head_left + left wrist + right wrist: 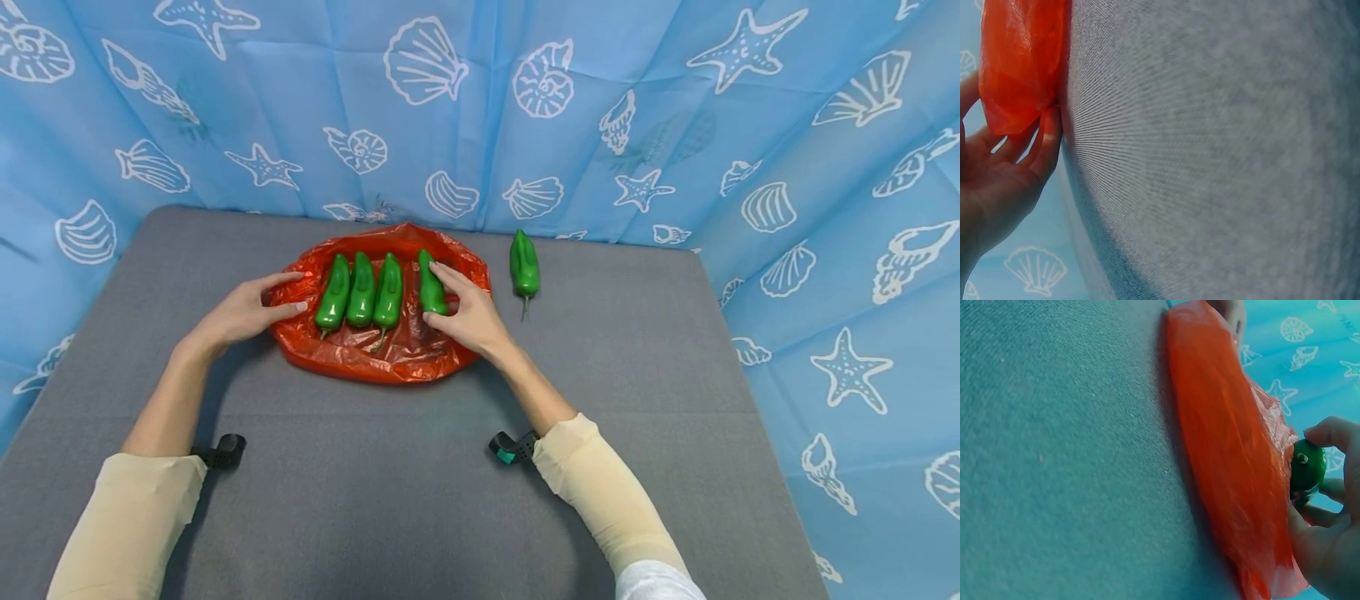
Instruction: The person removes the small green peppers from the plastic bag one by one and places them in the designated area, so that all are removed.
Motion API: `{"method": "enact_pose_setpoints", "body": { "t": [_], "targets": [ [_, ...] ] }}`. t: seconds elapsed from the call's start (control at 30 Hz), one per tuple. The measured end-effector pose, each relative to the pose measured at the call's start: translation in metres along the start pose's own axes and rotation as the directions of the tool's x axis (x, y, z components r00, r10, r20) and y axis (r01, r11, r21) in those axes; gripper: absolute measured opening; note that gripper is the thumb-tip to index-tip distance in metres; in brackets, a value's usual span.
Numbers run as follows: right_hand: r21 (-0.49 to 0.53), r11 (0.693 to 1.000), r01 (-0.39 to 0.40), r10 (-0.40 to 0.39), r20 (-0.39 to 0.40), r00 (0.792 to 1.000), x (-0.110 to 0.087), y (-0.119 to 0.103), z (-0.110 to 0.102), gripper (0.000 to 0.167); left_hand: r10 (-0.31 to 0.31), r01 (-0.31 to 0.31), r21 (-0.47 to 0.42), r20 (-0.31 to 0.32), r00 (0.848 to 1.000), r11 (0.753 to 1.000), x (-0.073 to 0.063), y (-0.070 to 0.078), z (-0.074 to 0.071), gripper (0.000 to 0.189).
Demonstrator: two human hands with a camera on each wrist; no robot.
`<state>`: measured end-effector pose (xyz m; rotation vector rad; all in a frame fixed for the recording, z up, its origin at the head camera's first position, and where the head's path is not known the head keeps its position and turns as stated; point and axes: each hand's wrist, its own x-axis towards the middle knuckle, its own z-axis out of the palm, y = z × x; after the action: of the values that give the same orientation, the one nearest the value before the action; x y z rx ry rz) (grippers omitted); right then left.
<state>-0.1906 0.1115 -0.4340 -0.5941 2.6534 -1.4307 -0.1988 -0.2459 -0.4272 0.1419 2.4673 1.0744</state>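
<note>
My right hand (472,315) pinches a green pepper (431,287) between thumb and fingers, over the right part of a red plastic bag (345,364). In the right wrist view, the rounded end of that pepper (1307,465) shows above the bag's rim. Three more green peppers (362,292) lie side by side in the bag, stems toward me. At the bag's left end, my left hand (238,315) touches the red plastic with spread, fairly straight fingers. The left wrist view shows its fingers against the bag's outer side (1022,69), some of them partly hidden.
Another green pepper (524,265) lies on the grey tabletop (360,492), right of the bag. A blue curtain (480,125) with white shell and starfish prints hangs behind the table and along its right side. Each wrist wears a black camera mount (225,451).
</note>
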Motion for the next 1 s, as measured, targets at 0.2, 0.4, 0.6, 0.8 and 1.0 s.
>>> {"method": "enact_pose_setpoints", "body": {
  "t": [0.2,0.4,0.6,0.8,1.0],
  "targets": [
    [0.056,0.998,-0.017,0.019,-0.038,0.999,-0.002,0.002,-0.006,0.075,0.001,-0.001,-0.009,0.005,1.000,1.000,0.001,0.000,0.000,0.084],
    [0.100,0.995,-0.023,0.032,-0.081,0.996,-0.004,0.003,-0.012,0.074,0.006,-0.006,-0.007,0.007,1.000,1.000,0.001,-0.002,0.000,0.084],
    [0.125,0.992,0.010,0.007,-0.137,0.991,-0.006,0.006,-0.020,0.071,0.014,-0.014,-0.012,0.000,1.000,1.000,0.002,-0.002,0.000,0.083],
    [0.130,0.991,0.031,-0.005,-0.193,0.981,-0.008,0.011,-0.029,0.066,0.016,-0.016,-0.026,0.001,1.000,1.000,0.004,-0.002,0.000,0.082],
    [0.168,0.985,0.027,0.008,-0.205,0.979,-0.013,0.010,-0.040,0.063,0.013,-0.013,-0.029,0.006,1.000,1.000,0.003,-0.003,0.001,0.082]
  ]
}}
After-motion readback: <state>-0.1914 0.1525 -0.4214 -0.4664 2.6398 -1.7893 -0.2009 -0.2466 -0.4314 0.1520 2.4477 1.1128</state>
